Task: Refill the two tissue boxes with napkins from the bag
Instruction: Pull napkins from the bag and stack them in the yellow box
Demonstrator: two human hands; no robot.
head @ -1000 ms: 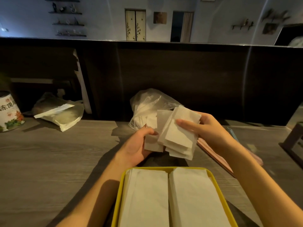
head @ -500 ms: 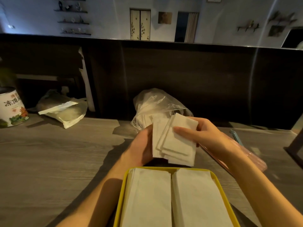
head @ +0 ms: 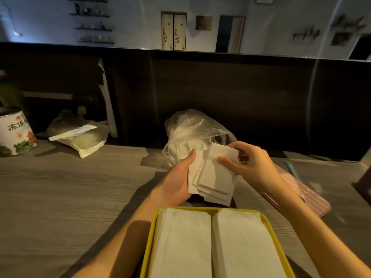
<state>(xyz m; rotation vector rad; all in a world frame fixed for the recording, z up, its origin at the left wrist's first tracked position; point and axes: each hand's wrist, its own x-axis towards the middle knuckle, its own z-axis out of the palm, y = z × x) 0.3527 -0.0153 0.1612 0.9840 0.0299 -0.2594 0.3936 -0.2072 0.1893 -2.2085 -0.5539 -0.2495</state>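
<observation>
Held between both hands above the grey wood-grain table (head: 60, 197): a loose sheaf of white folded paper napkins (head: 212, 177), cradled along its edge in the curled left hand (head: 176, 183) and pinched at the top by the right hand (head: 251, 163), apparently for squaring up. Just behind, the crumpled clear plastic bag (head: 190, 129). Directly below, the yellow rectangular tissue box (head: 149, 237), two stacks showing inside.

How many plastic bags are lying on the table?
2. One clear bag lies at the middle, behind the hands, with napkins inside. The other bag lies far left, beside the tin. Others may be hidden.
</observation>
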